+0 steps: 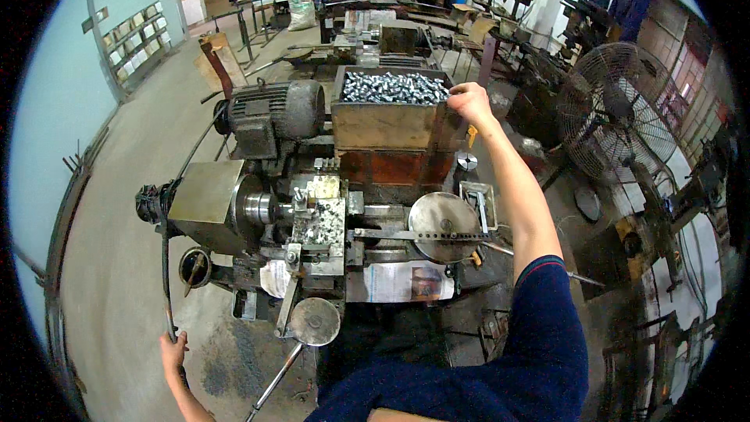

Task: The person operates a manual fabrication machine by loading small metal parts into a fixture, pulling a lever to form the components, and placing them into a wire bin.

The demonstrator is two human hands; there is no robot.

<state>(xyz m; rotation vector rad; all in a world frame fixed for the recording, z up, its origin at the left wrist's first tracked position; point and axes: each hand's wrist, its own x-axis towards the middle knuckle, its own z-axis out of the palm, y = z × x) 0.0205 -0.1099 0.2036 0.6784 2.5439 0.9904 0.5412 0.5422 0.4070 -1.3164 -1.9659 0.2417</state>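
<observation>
Dark metal rod, lower left: likely stiff, best held low; left grip closed round it. Right grip: bunched, contents unclear.

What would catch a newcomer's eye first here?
Probably the brown rectangular box heaped with small shiny silver metal pieces, upper centre, the right hand at its right edge. At lower left, the left hand grips a long dark rod. A big round dark wire-caged fan stands at upper right.

2 hnds | 1 pcs bx | 1 mtr | 1 fan
</observation>
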